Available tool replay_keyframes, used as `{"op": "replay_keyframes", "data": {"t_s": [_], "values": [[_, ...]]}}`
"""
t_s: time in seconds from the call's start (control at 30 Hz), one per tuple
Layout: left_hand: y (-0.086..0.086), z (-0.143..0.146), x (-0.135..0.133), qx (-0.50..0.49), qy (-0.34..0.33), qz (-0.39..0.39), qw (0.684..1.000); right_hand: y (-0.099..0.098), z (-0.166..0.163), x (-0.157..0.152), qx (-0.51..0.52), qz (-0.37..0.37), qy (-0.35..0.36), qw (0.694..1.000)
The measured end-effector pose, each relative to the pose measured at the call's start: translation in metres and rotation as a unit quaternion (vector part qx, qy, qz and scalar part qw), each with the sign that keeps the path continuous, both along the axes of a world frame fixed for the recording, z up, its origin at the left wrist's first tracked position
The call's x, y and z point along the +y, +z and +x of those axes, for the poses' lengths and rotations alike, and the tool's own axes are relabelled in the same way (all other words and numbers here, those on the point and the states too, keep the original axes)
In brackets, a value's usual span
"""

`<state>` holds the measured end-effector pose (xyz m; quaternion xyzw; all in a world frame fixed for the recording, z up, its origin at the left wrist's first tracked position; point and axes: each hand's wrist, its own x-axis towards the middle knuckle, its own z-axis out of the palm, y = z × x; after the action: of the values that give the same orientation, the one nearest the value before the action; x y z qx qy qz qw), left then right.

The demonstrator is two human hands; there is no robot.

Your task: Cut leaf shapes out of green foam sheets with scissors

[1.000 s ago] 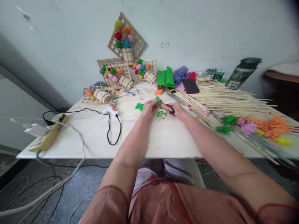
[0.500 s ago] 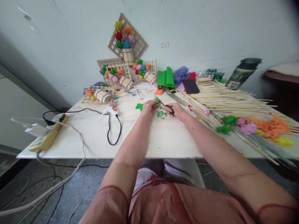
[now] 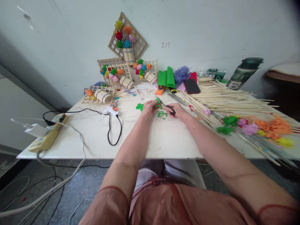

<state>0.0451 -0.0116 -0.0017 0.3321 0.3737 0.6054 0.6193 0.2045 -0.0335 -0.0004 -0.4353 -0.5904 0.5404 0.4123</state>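
My left hand pinches a small piece of green paper above the middle of the white table. In my right hand is a pair of scissors with black handles, its fingers through and around the loops. The blades point left, up against the green piece; how far apart they are is too small to tell. Green paper scraps lie below, between my hands. Just left of my left hand rests a cut green shape with rounded lobes.
A glue gun and a power strip with cords lie left. Behind stand stick lattices with paper flowers, a green paper roll and a phone. Bamboo sticks, paper flowers and a bottle occupy the right.
Both hands stay almost in place. The green piece and the scissors have shifted only very slightly at the fingertips.
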Motion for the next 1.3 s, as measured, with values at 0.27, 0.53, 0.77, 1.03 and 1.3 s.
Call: {"op": "replay_keyframes", "data": {"t_s": [0.27,0.53,0.77,1.03,1.3], "values": [[-0.0009,0.0005,0.0002,0.014,-0.014,0.005,1.0,0.0012,0.0006,0.0,0.008,-0.007,-0.01,1.0],[0.0013,0.0006,0.0001,-0.006,0.004,-0.006,1.0,0.0034,-0.0019,-0.0002,0.009,0.004,-0.011,1.0],[0.0009,-0.0001,0.0019,-0.008,0.011,-0.013,1.0,0.0023,-0.0035,0.0,0.007,0.008,-0.014,1.0],[0.0011,-0.0009,0.0013,-0.013,0.003,-0.01,1.0,-0.0034,0.0011,0.0049,0.005,0.006,0.007,1.0],[0.0015,-0.0006,0.0002,0.001,-0.006,-0.013,1.0,-0.0031,0.004,0.005,0.011,-0.016,0.008,1.0]]}}
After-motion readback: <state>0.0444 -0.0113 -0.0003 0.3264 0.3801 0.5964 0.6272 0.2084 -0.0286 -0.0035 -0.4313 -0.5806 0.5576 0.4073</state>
